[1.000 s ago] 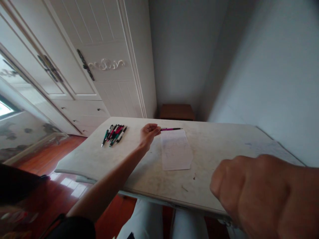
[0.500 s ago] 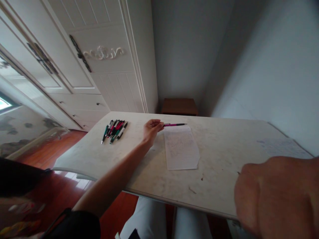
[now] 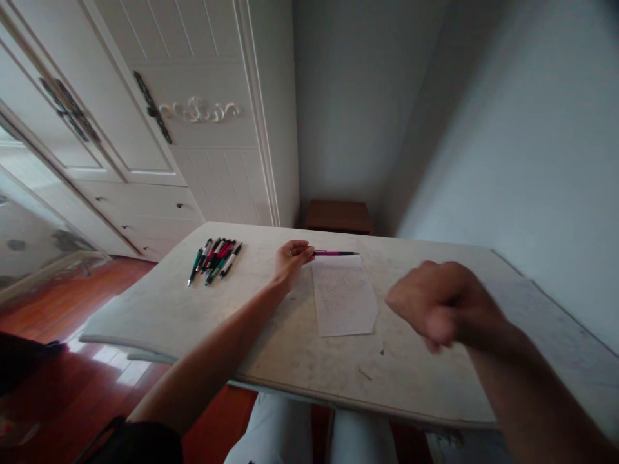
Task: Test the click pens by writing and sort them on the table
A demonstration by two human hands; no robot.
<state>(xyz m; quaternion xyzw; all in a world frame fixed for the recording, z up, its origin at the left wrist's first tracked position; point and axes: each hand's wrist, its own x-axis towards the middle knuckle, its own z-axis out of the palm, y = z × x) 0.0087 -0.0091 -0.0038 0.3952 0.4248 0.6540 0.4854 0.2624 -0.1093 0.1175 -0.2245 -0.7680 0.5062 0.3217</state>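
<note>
My left hand pinches one end of a purple and black pen, which lies sideways along the top edge of a sheet of paper. Faint drawn or written lines cover the sheet. To the right of the paper, my right hand hangs above the table, curled and blurred by motion. Whether anything is in its fingers does not show. A bunch of pens in black, white, red and green lies on the table to the left of my left hand.
The white, stained table spans the view, its front edge above my legs. Pale scribbles mark its right end. A white wardrobe stands behind on the left, a brown wooden box-like piece beyond the far edge.
My right hand has swung from the near right corner inward and forward, towards the paper. My left hand keeps its grip on the pen. The view has shifted slightly.
</note>
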